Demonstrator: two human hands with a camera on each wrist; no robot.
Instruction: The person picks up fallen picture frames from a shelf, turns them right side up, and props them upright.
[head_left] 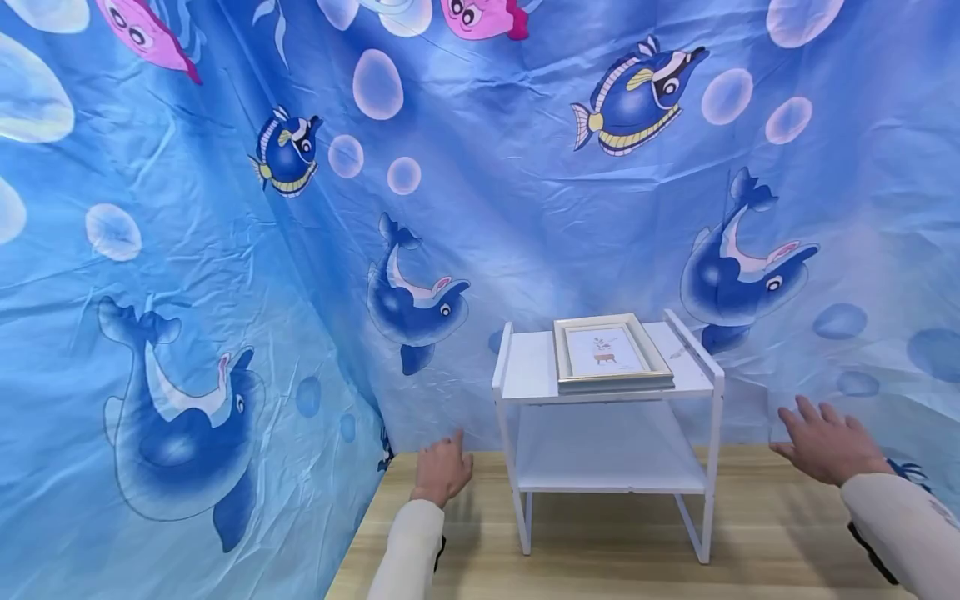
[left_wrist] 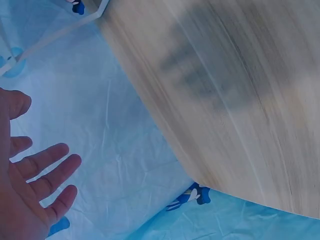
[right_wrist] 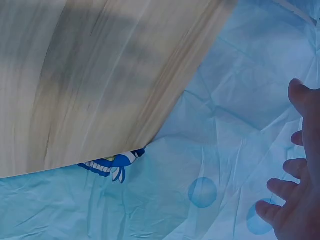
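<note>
A picture frame with a pale border and a small plant print lies face up on the top shelf of a white two-tier rack. My left hand hovers to the left of the rack, its fingers spread and holding nothing. In the left wrist view, that hand shows loosely extended fingers over the blue cloth. To the right of the rack my right hand reaches forward with fingers apart, also holding nothing. The right wrist view catches the right hand at its edge.
Blue cloth printed with dolphins, fish and bubbles hangs behind and on the left. Beneath the rack lies a wood-grain surface, with hand shadows on it. The rack's lower shelf is a white panel.
</note>
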